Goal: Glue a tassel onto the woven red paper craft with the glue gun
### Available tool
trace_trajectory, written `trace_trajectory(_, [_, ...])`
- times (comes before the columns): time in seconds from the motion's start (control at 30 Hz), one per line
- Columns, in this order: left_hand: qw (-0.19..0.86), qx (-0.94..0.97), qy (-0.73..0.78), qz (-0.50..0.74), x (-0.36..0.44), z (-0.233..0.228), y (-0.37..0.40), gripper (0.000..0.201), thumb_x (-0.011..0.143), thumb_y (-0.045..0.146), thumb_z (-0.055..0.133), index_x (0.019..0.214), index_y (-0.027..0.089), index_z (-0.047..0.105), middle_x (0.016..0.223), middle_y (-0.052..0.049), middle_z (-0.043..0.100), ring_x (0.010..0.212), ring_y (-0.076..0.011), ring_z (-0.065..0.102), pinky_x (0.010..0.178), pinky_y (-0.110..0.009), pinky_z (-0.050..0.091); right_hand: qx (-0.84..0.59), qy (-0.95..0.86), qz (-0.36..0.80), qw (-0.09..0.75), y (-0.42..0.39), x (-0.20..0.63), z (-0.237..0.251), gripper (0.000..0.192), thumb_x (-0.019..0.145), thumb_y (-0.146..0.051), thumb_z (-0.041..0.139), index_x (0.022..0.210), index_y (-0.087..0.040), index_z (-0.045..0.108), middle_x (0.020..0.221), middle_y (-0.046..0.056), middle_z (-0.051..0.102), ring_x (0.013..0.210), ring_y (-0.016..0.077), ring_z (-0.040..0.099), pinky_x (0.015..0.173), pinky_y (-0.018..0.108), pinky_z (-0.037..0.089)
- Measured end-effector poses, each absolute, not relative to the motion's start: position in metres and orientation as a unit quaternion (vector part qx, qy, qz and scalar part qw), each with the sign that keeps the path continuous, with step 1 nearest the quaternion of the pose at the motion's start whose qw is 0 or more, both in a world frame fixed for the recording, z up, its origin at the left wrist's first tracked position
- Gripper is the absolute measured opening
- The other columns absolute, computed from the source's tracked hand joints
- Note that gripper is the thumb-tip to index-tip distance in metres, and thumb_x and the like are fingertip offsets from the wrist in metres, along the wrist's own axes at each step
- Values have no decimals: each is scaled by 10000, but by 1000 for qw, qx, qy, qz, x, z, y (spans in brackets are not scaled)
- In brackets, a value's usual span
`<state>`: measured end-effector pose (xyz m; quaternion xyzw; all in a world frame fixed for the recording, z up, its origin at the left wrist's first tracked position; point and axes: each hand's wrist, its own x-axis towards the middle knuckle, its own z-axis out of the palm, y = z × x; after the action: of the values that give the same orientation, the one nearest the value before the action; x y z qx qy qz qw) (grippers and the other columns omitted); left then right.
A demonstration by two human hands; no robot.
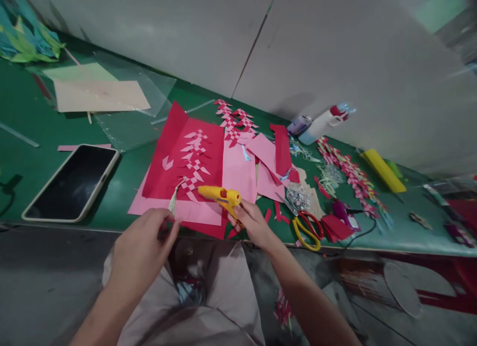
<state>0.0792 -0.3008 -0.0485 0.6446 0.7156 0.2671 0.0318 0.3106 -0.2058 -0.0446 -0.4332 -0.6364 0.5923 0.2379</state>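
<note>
Our right hand [252, 220] grips the glue gun [220, 196], nozzle pointing left over the red paper [175, 152]; our left hand [143, 241] pinches a tassel [173, 200] just beside it.

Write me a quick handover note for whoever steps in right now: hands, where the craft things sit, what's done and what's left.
Right hand: gripping the yellow glue gun, nozzle pointing left over the paper.
Left hand: pinching the pale tassel at the near edge of the red sheet.
Red sheet lies on pink paper on the green table; scissors lie to the right.
Done: woven strip piece lies on the red sheet.
Left: the tassel appears not yet fixed down.
</note>
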Motion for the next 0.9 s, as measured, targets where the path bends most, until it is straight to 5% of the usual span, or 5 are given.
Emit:
trace_trajectory(0.17, [-19,683,679,270,76,-70,-283,182,902,296,508,946,169,631,899,-54,670,826,-198,597,766,-305,448,-427,-634,610,207,-197,299,-47,442,926,-586,440,908,-157,541,629,-34,472,501,76,427,488,209,338])
trace_trajectory(0.9, [-30,705,682,190,68,-95,-263,352,855,156,463,1128,121,682,1027,-106,682,867,-241,569,763,-344,470,-438,-651,597,168,-191,293,-46,388,954,-523,430,949,-154,552,648,-31,461,539,83,406,511,223,326])
